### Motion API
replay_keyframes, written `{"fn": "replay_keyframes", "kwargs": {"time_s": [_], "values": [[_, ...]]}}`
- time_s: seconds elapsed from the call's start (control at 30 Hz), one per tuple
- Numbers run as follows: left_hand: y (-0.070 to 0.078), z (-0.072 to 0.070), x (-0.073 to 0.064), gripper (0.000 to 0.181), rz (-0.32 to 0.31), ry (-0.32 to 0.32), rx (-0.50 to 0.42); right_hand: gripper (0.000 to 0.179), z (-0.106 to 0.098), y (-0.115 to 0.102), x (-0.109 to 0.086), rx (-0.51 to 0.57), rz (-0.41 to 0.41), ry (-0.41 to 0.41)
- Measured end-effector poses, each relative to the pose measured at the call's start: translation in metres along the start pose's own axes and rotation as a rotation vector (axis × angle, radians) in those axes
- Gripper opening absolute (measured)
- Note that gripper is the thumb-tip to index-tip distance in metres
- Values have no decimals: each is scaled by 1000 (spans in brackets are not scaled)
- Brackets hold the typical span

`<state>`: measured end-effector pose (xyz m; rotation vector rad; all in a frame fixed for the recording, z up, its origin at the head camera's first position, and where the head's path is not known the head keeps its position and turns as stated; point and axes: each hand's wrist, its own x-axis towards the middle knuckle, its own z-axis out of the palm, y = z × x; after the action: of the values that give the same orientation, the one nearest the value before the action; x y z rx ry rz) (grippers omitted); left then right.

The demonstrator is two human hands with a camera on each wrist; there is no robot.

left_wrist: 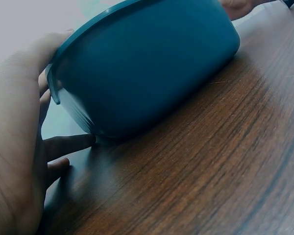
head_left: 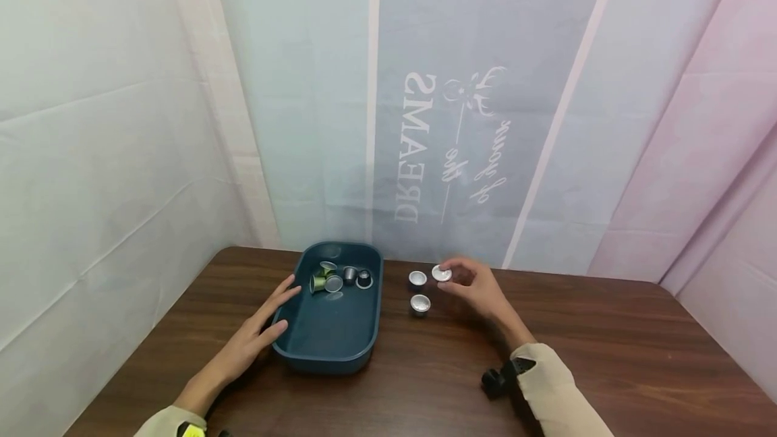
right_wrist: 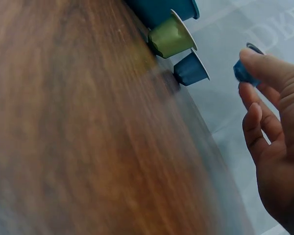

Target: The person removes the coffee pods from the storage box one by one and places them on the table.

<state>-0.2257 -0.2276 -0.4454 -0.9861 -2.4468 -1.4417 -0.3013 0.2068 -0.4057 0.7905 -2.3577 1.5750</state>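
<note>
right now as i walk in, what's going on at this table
A person's right hand pinches a blue capsule between thumb and fingers, while the left hand rests against the rim of a dark teal bin. A green capsule and another blue one stand on the wooden table beside the bin. Several loose capsules lie toward the bin's far end.

Left grip (head_left: pixel 247 337), straight-fingered, spread, angled inward; right grip (head_left: pixel 481 290), raised, pinching

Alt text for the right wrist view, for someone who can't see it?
A right hand pinches a blue capsule. Nearby, a green capsule and another blue capsule stand rim-up on a wood-grain table, with part of a teal bin beyond.
</note>
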Motion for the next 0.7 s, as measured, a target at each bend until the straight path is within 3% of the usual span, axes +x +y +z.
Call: {"fn": "replay_keyframes", "kwargs": {"time_s": [0.2, 0.57, 0.7], "values": [[0, 0, 0, 58, -9, 4, -1, 26, 1, 9, -5, -62, 58, 12], [1, 1, 1, 58, -1, -2, -10, 26, 1, 14, -10, -132, 55, 12], [-1, 0, 0, 58, -1, 3, 0, 26, 3, 35, -6, -159, 53, 23]]}}
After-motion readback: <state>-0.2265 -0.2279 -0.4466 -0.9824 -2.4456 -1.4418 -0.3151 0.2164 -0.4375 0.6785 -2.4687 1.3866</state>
